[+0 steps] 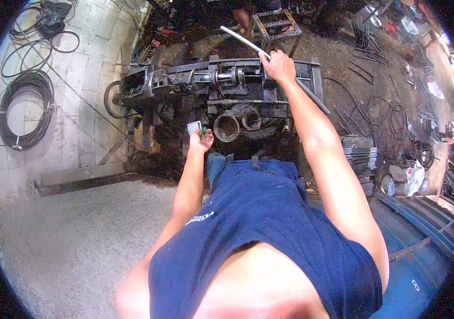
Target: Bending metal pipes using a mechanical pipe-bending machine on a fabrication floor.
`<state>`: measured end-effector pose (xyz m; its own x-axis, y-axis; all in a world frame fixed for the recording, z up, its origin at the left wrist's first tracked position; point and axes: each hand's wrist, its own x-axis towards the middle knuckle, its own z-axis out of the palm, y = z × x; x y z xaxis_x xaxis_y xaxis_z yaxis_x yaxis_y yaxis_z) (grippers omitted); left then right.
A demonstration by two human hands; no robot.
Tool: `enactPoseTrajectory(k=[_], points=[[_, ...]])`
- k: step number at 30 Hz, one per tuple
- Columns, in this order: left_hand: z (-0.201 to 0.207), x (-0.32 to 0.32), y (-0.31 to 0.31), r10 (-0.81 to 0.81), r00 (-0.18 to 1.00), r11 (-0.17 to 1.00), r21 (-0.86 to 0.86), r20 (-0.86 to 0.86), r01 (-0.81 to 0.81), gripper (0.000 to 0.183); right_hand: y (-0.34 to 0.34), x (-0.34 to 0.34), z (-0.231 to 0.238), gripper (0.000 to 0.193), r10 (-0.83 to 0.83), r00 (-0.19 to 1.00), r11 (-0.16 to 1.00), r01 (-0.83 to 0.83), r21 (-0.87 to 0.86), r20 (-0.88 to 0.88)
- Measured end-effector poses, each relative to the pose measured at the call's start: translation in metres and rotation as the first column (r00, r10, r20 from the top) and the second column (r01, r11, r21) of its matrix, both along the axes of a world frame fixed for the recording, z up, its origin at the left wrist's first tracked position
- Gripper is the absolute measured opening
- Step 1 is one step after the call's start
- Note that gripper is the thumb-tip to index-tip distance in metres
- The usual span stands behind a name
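My right hand (279,66) is closed round a long metal rod (240,38). The rod slants over the far right part of a greasy machine (192,80); its upper left end is bright, its lower right end dark. Nearer to me and to the left, my left hand (201,141) holds a small flat rectangular thing (194,127) with a pale face, of a kind I cannot make out. A small green bit shows by its fingers. Two round metal cups (227,128) hang on the machine's near side, just right of my left hand.
Coiled wire (25,109) lies on pale tiles at the left. A stack of metal bars (358,159) sits right of my body. A yellowish metal frame (277,25) lies beyond the machine. Bent rods (364,45) and a white bag (410,179) are scattered on the right-hand floor.
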<state>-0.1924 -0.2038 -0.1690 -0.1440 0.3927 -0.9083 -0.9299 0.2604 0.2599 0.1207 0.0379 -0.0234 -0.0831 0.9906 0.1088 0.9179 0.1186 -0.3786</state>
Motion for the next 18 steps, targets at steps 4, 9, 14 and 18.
enactPoseTrajectory(k=[4,9,14,18], points=[[-0.002,0.0,0.001,0.068,0.997,0.998,-0.017,0.032,-0.068,0.022,0.0,-0.001,0.001,0.055,-0.018,1.0,1.0,0.018,-0.022,-0.009],[-0.006,-0.003,0.0,0.068,0.996,0.998,0.005,0.065,-0.069,0.022,0.0,-0.004,0.001,0.055,-0.001,1.0,0.999,0.0,0.036,0.02],[-0.004,-0.001,-0.002,0.045,0.998,0.998,0.036,0.037,-0.046,0.023,0.001,0.001,-0.002,0.055,-0.001,1.0,1.0,0.001,0.012,-0.001],[0.002,0.004,0.001,0.059,0.998,0.998,-0.02,0.003,-0.059,0.024,0.002,-0.004,-0.003,0.056,-0.01,1.0,1.0,0.01,0.014,0.021]])
